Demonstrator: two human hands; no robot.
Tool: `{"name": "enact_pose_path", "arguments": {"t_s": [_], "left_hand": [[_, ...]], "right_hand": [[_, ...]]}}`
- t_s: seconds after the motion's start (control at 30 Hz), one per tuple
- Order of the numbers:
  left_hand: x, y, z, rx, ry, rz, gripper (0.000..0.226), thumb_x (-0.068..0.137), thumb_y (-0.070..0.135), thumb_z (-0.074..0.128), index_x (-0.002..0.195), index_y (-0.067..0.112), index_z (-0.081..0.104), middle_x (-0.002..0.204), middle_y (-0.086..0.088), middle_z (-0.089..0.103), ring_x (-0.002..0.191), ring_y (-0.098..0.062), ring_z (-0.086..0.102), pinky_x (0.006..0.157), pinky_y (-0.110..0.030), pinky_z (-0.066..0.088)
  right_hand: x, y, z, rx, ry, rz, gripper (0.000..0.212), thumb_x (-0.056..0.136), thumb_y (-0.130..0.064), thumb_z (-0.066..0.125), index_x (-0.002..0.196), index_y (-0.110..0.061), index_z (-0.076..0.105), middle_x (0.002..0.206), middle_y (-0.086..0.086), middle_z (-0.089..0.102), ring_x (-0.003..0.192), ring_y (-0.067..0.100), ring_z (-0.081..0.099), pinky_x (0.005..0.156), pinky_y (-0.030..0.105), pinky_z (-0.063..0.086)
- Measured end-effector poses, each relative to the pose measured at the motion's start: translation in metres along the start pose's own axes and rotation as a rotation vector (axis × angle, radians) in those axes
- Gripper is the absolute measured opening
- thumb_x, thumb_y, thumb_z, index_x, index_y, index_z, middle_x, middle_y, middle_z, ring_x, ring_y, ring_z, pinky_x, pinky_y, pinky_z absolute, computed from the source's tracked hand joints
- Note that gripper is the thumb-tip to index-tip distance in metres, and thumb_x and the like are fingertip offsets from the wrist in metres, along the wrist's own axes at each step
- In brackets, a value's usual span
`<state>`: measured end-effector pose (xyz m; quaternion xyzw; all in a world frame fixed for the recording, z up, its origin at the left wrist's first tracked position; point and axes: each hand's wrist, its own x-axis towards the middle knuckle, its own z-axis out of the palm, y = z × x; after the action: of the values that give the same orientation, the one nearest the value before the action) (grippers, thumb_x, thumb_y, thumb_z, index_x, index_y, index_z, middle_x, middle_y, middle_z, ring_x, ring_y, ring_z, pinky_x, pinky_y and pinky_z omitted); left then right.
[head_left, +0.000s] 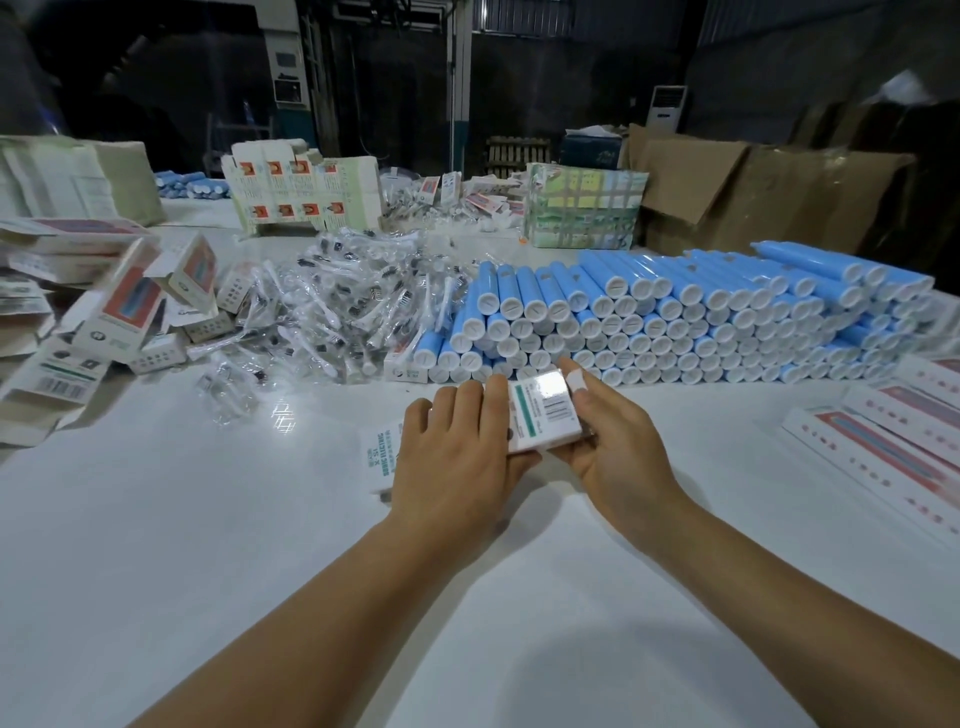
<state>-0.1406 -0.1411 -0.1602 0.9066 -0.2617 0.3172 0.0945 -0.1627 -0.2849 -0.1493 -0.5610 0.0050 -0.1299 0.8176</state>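
The box (545, 415) is held just over the table (260, 571) at near centre. Its long axis runs left to right, with the right end tipped up. The left hand (457, 457) covers its middle, fingers curled over the top and thumb underneath. The right hand (613, 447) clasps the right end, so work on that end likely falls to it. The left end reads "X S1 SONIC ELECTRIC"; a green stripe and barcode face up. Blue tubes (675, 322) are stacked just beyond.

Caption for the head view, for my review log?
Packing bench: left hand and right hand hold a white carton at the white table, before stacked blue tubes.
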Motion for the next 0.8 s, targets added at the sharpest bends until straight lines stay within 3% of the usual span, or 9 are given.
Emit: {"name": "enact_pose_path", "arguments": {"t_s": [0.2,0.33,0.4,0.5,0.53,0.63,0.8], "left_hand": [[-0.001,0.004,-0.001,0.064,-0.008,0.053,0.066,0.086,0.05,0.052,0.127,-0.002,0.055,0.106,-0.015,0.062,0.088,-0.031,0.058,0.073,-0.043,0.048],[-0.002,0.007,-0.001,0.085,0.032,0.089,0.065,0.086,0.049,0.052,0.125,-0.003,0.057,0.103,-0.015,0.063,0.084,-0.031,0.059,0.07,-0.042,0.048],[-0.002,0.007,-0.002,0.064,0.045,0.083,0.064,0.087,0.049,0.049,0.125,-0.002,0.057,0.104,-0.015,0.063,0.085,-0.032,0.059,0.07,-0.042,0.048],[0.0,0.007,-0.004,0.004,0.045,0.038,0.067,0.09,0.052,0.037,0.125,-0.002,0.056,0.105,-0.014,0.063,0.086,-0.032,0.06,0.072,-0.042,0.049],[0.001,0.006,-0.005,-0.02,0.045,0.01,0.069,0.09,0.053,0.034,0.126,-0.002,0.056,0.106,-0.014,0.063,0.088,-0.032,0.06,0.073,-0.042,0.049],[0.004,0.004,-0.007,-0.068,0.057,-0.053,0.072,0.089,0.056,0.031,0.125,-0.001,0.056,0.106,-0.014,0.062,0.09,-0.033,0.06,0.073,-0.041,0.046],[0.003,0.002,-0.003,-0.048,0.084,-0.042,0.07,0.088,0.055,0.033,0.122,-0.002,0.058,0.102,-0.014,0.062,0.085,-0.033,0.06,0.069,-0.042,0.047]], "right_hand": [[-0.004,0.006,0.003,-0.177,0.14,-0.109,0.041,0.099,-0.009,0.035,0.103,-0.039,0.064,0.105,-0.002,0.07,0.09,0.01,0.069,0.066,0.024,0.054],[-0.011,0.008,0.004,-0.249,0.133,-0.209,0.033,0.083,-0.028,0.041,0.103,-0.045,0.061,0.1,-0.007,0.071,0.086,0.006,0.068,0.065,0.019,0.052],[-0.013,0.008,0.005,-0.285,0.099,-0.233,0.038,0.081,-0.033,0.038,0.113,-0.044,0.054,0.112,-0.004,0.068,0.095,0.006,0.066,0.073,0.021,0.053],[-0.014,0.006,0.006,-0.369,0.074,-0.252,0.052,0.086,-0.031,0.043,0.138,-0.031,0.042,0.135,0.0,0.055,0.118,0.011,0.056,0.1,0.033,0.047],[-0.014,0.006,0.007,-0.383,0.071,-0.268,0.051,0.09,-0.027,0.046,0.141,-0.027,0.04,0.136,-0.003,0.054,0.121,0.009,0.054,0.102,0.032,0.045],[-0.016,0.007,0.008,-0.478,0.073,-0.369,0.038,0.093,-0.024,0.046,0.128,-0.039,0.045,0.124,-0.015,0.058,0.114,-0.004,0.055,0.091,0.014,0.046],[-0.021,0.018,0.012,-0.71,0.1,-0.491,0.048,0.091,-0.027,0.04,0.139,-0.025,0.036,0.142,-0.003,0.046,0.133,0.012,0.042,0.109,0.036,0.038]]}}
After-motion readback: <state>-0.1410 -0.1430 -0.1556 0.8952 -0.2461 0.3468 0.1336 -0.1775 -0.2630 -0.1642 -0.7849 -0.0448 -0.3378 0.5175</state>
